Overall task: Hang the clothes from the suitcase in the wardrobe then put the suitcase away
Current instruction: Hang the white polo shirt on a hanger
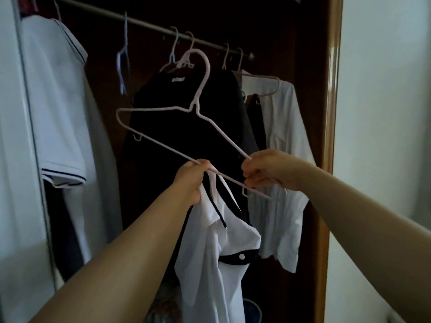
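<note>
Step in hand: fitting white shirt (210,264) onto pink hanger (195,105), held up before wardrobe. Left hand (193,180) gripped shirt collar and hanger's lower bar together. Right hand (263,170) pinched hanger's end. Shirt dangled below, seemingly not yet threaded. Next: feed hanger arm into neck, then hook over rail (149,25).

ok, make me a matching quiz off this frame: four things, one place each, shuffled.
1. pale pink wire hanger
2. white shirt with black trim
3. black garment
4. plain white shirt

A. on the metal rail, far right of the row
B. gripped by left hand and right hand, off the rail
C. dangling below the left hand
D. on the rail, behind the held hanger

Pairs: 1-B, 2-C, 3-D, 4-A
</note>
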